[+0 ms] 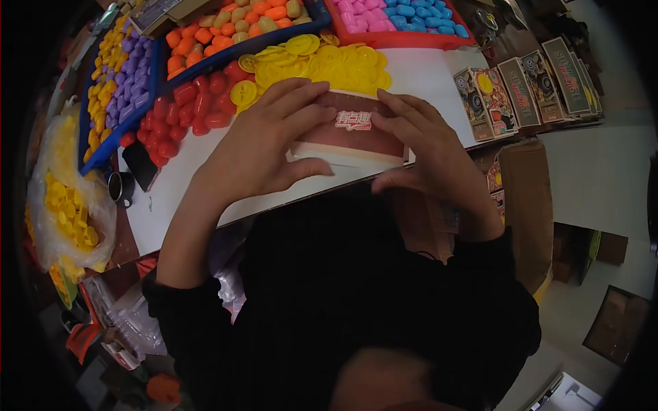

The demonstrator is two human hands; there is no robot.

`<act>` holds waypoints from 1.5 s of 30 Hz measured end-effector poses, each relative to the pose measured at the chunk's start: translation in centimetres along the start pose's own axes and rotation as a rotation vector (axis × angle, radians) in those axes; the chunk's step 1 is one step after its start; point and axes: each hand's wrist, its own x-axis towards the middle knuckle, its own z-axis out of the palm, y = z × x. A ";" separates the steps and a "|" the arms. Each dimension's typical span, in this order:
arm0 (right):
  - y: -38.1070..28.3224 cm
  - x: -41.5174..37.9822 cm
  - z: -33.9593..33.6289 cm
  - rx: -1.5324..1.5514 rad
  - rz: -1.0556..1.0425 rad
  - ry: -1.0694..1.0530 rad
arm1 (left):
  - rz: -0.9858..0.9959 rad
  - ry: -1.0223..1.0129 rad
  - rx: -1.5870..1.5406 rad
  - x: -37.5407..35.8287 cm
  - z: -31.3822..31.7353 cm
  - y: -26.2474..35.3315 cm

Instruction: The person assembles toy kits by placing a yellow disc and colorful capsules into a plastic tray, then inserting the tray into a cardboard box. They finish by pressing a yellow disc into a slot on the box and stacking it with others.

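Observation:
A flat brown cardboard box point(367, 142) with white and red lettering lies at the front edge of the white table. My left hand point(264, 140) reaches over its left end, fingers on the top and the thumb out by the near side. From the other end, my right hand point(432, 144) bends its fingers over the far right corner, its thumb low at the near edge. The box sits gripped between both hands. Just beyond it is a heap of yellow plastic coins point(343, 67), and red capsule-shaped pieces point(199, 103) lie left of that.
Blue trays point(243, 46) hold orange, tan, purple and yellow pieces. A red tray point(418, 42) has pink and blue ones. Printed boxes point(517, 92) stand in a row at right. A dark phone point(139, 166), a cup point(120, 187) and a plastic bag point(68, 198) are left.

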 end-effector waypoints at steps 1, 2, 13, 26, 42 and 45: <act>-0.3 0.4 0.4 -0.104 0.027 0.036 | -0.034 0.014 0.042 0.4 0.3 0.0; -0.3 0.7 0.4 -0.096 0.016 0.039 | -0.044 0.013 0.052 0.6 0.4 -0.1; -0.4 0.2 2.6 -0.535 -0.006 0.022 | -0.027 0.012 0.326 0.1 2.8 0.2; 13.1 -10.2 -10.4 -0.675 0.283 0.597 | -1.548 0.252 0.726 -41.5 -6.5 8.4; 20.1 -16.5 -5.8 -1.114 0.426 0.760 | -1.641 0.658 0.075 -52.6 -6.0 14.7; 15.4 -10.3 -4.8 -0.994 0.156 0.916 | -1.770 0.405 0.445 -44.2 -5.6 14.6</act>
